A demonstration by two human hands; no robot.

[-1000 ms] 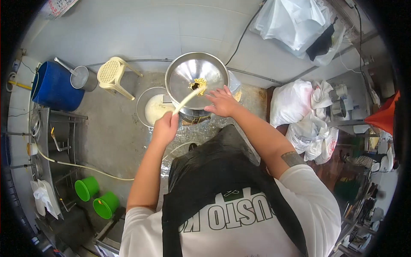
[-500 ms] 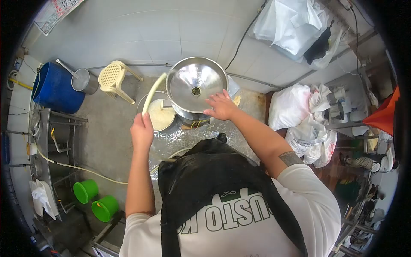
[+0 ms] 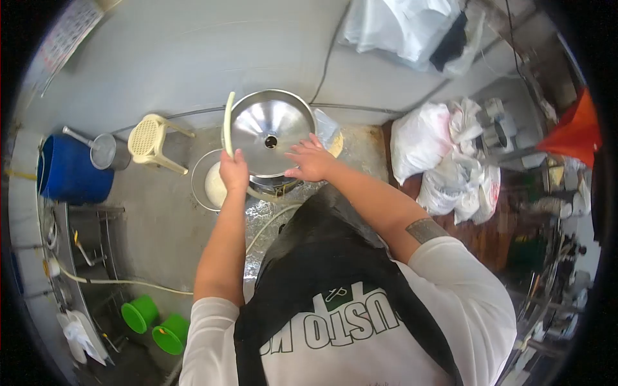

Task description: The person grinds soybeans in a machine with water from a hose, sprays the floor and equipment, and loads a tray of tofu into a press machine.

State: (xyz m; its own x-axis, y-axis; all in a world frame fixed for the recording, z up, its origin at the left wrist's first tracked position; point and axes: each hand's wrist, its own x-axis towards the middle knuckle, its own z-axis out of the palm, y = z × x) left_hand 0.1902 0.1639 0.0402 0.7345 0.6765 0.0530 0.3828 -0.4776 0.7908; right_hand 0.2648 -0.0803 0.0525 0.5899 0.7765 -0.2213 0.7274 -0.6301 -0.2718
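Note:
A wide steel funnel-shaped hopper (image 3: 273, 116) stands in front of me, with a dark hole at its centre. My left hand (image 3: 234, 170) is closed round a pale hose (image 3: 228, 128), whose end points up along the hopper's left rim. Fingers spread, my right hand (image 3: 311, 158) rests at the hopper's lower right rim. Below and left of the hopper, a round metal pot (image 3: 200, 185) holds whitish contents, partly hidden by my left hand and the hose.
A cream plastic stool (image 3: 149, 143), a blue barrel (image 3: 76, 174) and a metal pot with a handle (image 3: 108, 153) stand at the left. Two green buckets (image 3: 139, 314) sit lower left. White sacks (image 3: 421, 138) are piled at the right. The floor is wet near the hopper.
Yellow bits around the hopper's hole are gone from view. My left hand has swung the hose from over the hopper out to its left, then back against the rim. The view has shifted.

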